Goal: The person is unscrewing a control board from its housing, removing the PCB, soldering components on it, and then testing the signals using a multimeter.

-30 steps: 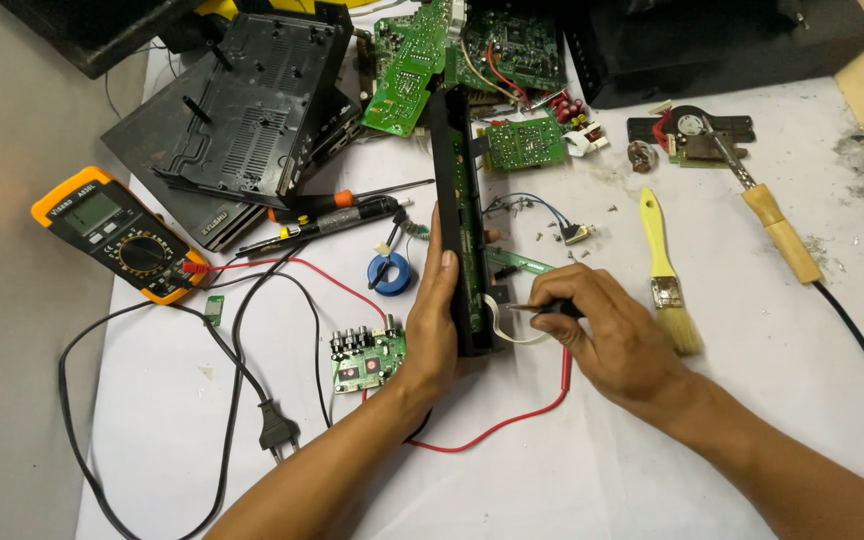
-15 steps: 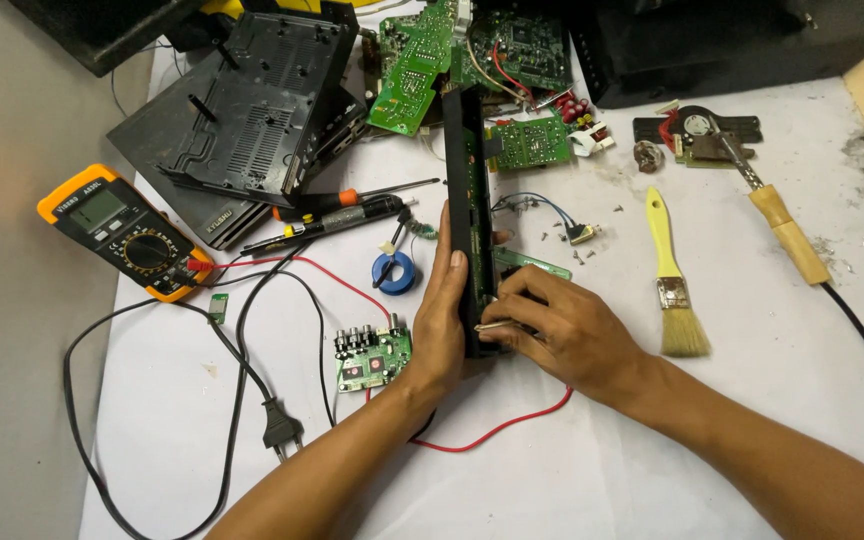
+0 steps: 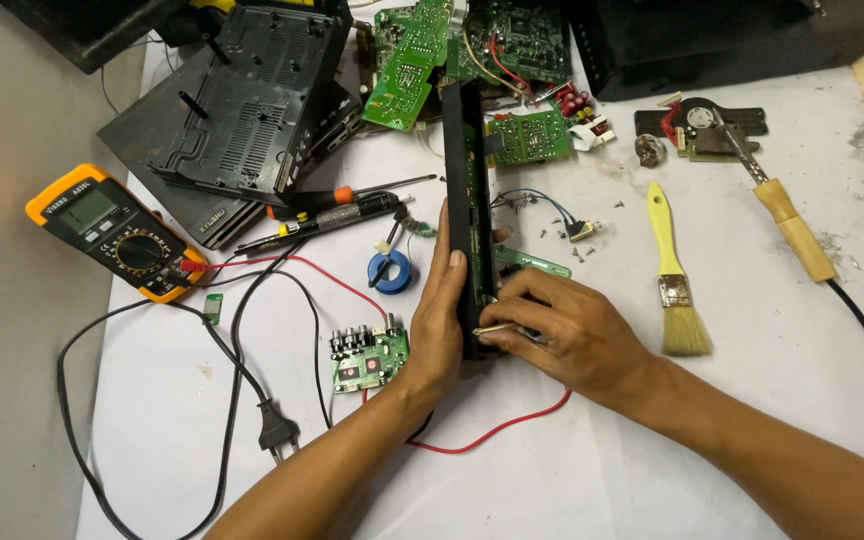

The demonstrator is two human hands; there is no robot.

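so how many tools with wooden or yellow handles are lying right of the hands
2: a yellow-handled brush just right of the hands, and a wooden-handled soldering iron further right, near the table edge. More may be hidden under the clutter.
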